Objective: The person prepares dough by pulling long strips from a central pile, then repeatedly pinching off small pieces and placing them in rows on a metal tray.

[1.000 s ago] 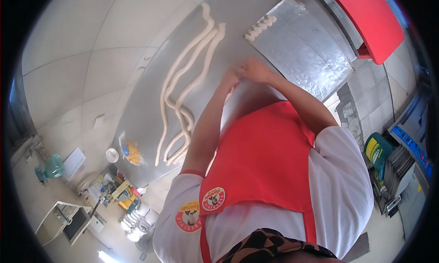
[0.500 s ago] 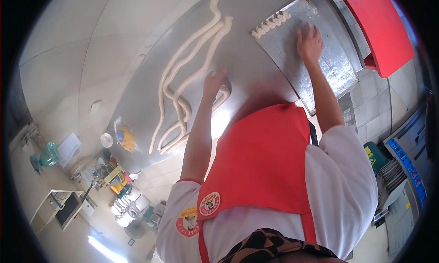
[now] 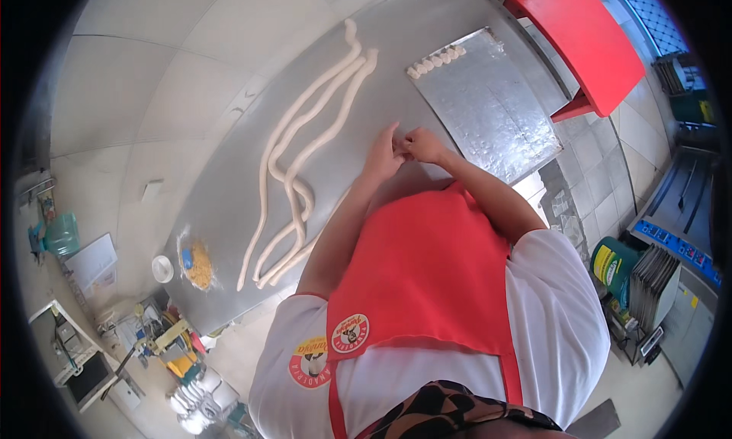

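Note:
My left hand is closed over the steel table, close to my apron, at the end of a dough rope that runs behind my left forearm. My right hand meets it with fingers curled in a pinch; what lies between those fingertips is too small to make out. Long pale dough ropes stretch over the table on the left, some looped at the near end. Off to the right lies a flat metal baking tray, with a row of small dough pieces along its far left edge.
A yellow crumbly heap with a blue object sits at the table's near left corner, beside a white cup. Past the tray stands a red plastic stool or table. Farther right is a machine with a blue panel.
My right hand has left the tray and come back to meet my left hand. My left hand has shifted slightly right. The view has tilted a little.

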The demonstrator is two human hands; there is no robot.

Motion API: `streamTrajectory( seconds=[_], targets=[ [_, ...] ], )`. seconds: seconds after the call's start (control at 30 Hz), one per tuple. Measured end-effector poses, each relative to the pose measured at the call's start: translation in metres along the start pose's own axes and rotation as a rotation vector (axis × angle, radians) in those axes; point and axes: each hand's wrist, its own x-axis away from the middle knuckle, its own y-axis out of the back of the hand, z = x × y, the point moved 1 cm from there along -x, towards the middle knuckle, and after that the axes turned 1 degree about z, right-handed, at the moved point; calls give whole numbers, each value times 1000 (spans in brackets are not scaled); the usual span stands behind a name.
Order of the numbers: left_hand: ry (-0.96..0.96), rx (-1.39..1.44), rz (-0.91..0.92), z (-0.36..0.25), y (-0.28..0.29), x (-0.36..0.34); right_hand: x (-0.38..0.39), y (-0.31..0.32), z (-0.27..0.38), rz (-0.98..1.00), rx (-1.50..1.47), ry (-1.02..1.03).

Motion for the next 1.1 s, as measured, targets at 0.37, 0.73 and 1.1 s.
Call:
streamTrajectory(
  seconds=[0.37, 0.73, 1.1],
  targets=[
    [197, -82, 298, -6, -17, -40, -26, 25, -1, -167, 455, 253],
    [666, 124, 50, 55, 38, -32, -96, 251, -159, -764, -119, -34],
    [259, 43, 54, 10, 2, -21, -74, 39, -69, -208, -51, 125]
  ],
)
